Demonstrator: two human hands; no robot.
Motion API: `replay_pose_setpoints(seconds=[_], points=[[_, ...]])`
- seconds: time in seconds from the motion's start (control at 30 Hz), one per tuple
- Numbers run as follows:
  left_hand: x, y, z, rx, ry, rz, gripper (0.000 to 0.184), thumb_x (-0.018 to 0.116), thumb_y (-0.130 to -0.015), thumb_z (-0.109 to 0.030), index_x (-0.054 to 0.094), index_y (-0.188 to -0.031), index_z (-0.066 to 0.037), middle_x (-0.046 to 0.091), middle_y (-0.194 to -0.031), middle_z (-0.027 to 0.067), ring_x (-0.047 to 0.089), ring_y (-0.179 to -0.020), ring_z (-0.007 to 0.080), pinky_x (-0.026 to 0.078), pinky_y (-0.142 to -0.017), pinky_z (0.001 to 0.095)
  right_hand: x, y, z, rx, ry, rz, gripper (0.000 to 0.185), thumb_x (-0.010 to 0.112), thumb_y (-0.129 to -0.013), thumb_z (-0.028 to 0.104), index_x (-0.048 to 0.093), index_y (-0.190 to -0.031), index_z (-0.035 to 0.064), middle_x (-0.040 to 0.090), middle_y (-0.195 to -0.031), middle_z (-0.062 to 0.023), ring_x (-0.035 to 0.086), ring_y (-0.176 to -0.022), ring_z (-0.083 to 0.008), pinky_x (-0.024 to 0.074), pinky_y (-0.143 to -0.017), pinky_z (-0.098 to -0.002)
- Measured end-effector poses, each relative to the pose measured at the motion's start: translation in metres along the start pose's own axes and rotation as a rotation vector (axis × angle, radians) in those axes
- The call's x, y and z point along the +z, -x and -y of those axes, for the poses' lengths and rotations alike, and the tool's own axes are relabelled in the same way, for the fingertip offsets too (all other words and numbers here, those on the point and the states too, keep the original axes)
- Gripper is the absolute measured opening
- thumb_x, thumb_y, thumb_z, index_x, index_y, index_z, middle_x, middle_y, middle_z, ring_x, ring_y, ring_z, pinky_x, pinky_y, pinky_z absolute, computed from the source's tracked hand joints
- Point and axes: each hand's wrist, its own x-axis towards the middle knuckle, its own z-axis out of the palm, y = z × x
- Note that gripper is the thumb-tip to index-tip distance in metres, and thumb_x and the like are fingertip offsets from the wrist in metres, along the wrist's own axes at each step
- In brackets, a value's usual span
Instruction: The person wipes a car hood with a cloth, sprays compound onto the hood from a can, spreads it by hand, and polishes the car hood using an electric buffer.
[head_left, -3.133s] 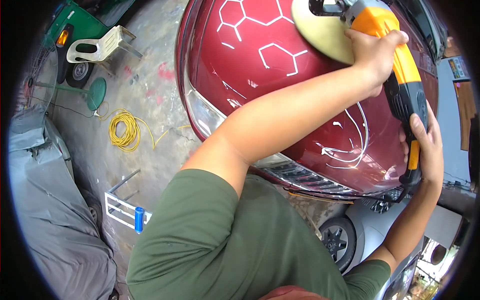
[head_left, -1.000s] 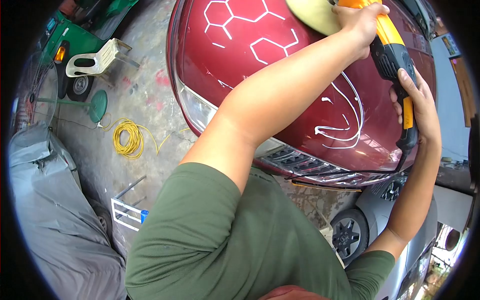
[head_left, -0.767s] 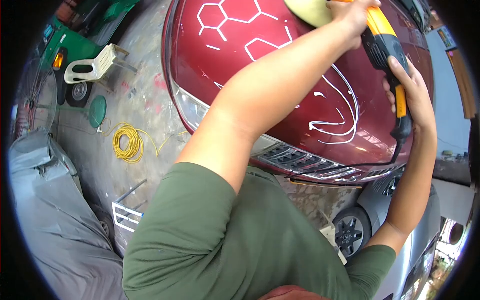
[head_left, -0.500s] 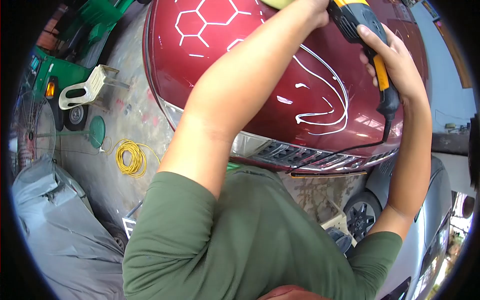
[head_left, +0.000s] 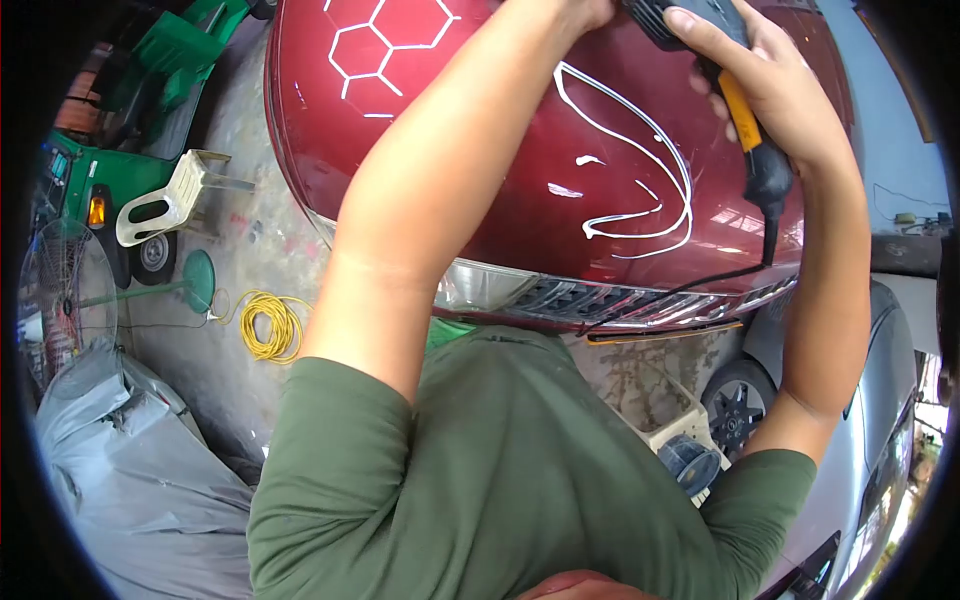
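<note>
My right hand [head_left: 755, 75] is closed around the rear handle of a black and yellow power polisher [head_left: 738, 105], thumb along its top. Its front end and pad lie beyond the top edge. My left hand [head_left: 597, 12] is beside the front of the polisher, cut off by the frame; its fingers are hidden, so its grip does not show. Under both arms lies the glossy dark red hood [head_left: 520, 200] of a car. White hexagon outlines and curved white lines show on the paint and look like light reflections.
The polisher's black cord [head_left: 690, 290] runs across the car's grille [head_left: 600, 300]. To the left are a plastic chair [head_left: 180, 200], a coiled yellow cord [head_left: 270, 325], a standing fan [head_left: 68, 290] and a covered vehicle [head_left: 170, 480]. A grey car [head_left: 850, 400] stands at the right.
The polisher and both hands have shifted up and left in view, and the pale pad edge has left the frame. The camera view has shifted slightly. My right hand keeps its grip.
</note>
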Motion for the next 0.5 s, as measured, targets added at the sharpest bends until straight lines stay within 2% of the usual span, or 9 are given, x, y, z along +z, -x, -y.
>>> replay_pose_setpoints(seconds=[0.07, 0.2, 0.27, 0.4, 0.5], points=[[0.003, 0.003, 0.004, 0.007, 0.009, 0.002, 0.050, 0.073, -0.093, -0.037, 0.056, -0.127, -0.004, 0.067, -0.111, 0.0119, 0.067, -0.104, 0.0275, 0.057, -0.093, 0.0431, -0.001, 0.004, 0.001, 0.064, 0.036, -0.056, 0.045, 0.076, -0.096, 0.032, 0.058, -0.122, 0.0006, 0.062, -0.072, -0.0049, 0.056, -0.047, -0.0103, 0.0458, -0.043, -0.0242], [0.005, 0.013, 0.003, -0.004, 0.000, -0.018, 0.043, 0.070, -0.095, -0.035, 0.059, -0.125, -0.006, 0.068, -0.108, 0.0101, 0.068, -0.101, 0.0258, 0.057, -0.092, 0.0418, -0.004, 0.008, -0.004, 0.067, -0.030, 0.012, 0.044, 0.075, -0.097, 0.028, 0.057, -0.125, -0.0001, 0.063, -0.073, -0.0045, 0.055, -0.047, -0.0098, 0.0468, -0.044, -0.0240], [0.000, 0.023, -0.003, -0.012, -0.013, -0.008, 0.040, 0.069, -0.096, -0.035, 0.060, -0.122, -0.006, 0.069, -0.106, 0.0094, 0.069, -0.099, 0.0252, 0.057, -0.092, 0.0412, -0.002, 0.014, -0.004, 0.016, -0.064, 0.060, 0.044, 0.075, -0.096, 0.028, 0.058, -0.125, -0.0007, 0.063, -0.074, -0.0044, 0.056, -0.048, -0.0094, 0.0467, -0.044, -0.0240], [-0.002, 0.045, -0.011, 0.139, -0.071, -0.024, 0.036, 0.067, -0.097, -0.035, 0.062, -0.118, -0.007, 0.070, -0.103, 0.0085, 0.070, -0.096, 0.0246, 0.058, -0.091, 0.0413, 0.000, 0.017, -0.004, -0.071, -0.020, 0.141, 0.045, 0.076, -0.096, 0.029, 0.059, -0.124, -0.0020, 0.063, -0.076, -0.0038, 0.056, -0.050, -0.0088, 0.0462, -0.046, -0.0240], [-0.003, 0.048, -0.015, 0.051, -0.012, 0.056, 0.037, 0.066, -0.097, -0.036, 0.062, -0.119, -0.007, 0.070, -0.105, 0.0090, 0.070, -0.098, 0.0257, 0.058, -0.092, 0.0423, 0.002, 0.008, -0.022, -0.166, 0.019, 0.092, 0.047, 0.077, -0.095, 0.028, 0.059, -0.126, -0.0031, 0.063, -0.076, -0.0036, 0.057, -0.051, -0.0091, 0.0460, -0.046, -0.0243]])
